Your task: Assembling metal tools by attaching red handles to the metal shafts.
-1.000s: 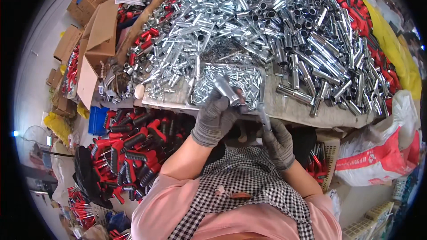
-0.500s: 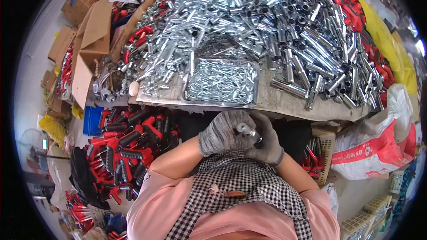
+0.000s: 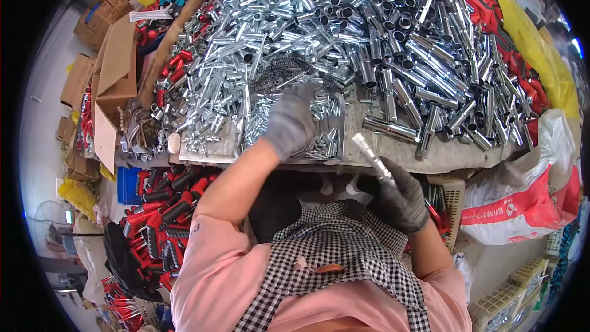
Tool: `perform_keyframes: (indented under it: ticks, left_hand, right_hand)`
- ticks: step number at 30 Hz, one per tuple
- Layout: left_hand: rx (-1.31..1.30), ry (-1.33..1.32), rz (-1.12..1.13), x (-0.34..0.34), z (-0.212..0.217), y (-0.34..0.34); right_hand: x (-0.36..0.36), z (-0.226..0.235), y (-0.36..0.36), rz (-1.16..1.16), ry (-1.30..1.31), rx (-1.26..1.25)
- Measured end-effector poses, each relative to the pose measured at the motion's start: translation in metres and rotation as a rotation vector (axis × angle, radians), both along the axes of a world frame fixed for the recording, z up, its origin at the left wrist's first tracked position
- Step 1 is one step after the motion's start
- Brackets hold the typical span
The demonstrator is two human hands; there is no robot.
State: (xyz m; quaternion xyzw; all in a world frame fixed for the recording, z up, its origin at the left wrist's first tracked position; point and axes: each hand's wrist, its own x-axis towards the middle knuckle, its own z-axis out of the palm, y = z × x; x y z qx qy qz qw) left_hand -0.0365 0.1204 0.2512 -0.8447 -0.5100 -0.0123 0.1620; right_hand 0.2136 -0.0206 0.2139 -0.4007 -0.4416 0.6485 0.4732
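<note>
Head view: metal tube point(image 3: 373, 156) held in right hand point(image 3: 402, 201), fingers wrapped round; left hand point(image 3: 291, 122) over tray point(image 3: 342, 124), finger closure untellable. Picking small pins point(image 3: 327, 130) judged underway; neat pinch called for.

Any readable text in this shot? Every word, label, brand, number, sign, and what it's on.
White-and-red sack, at right: white print on the red area; I won't copy the wording.
Pink left sleeve: small dark mark, too small to read.
Cardboard boxes, upper left: any print too small or blurred to read.
</note>
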Motion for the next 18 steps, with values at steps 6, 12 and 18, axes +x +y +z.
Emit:
perform_keyframes:
  ticks: [6,12,18]
  left_hand:
    - [-0.159,-0.380,0.066,-0.018,-0.027,0.068]
    - [-0.487,-1.165,0.029,-0.039,0.006,0.046]
    - [-0.585,-0.874,-0.089,-0.057,0.042,-0.047]
  right_hand:
    - [0.013,0.031,0.013,-0.057,0.065,-0.102]
    - [0.011,0.021,0.010,-0.119,-0.170,-0.008]
    - [0.009,0.029,0.013,-0.066,-0.573,0.409]
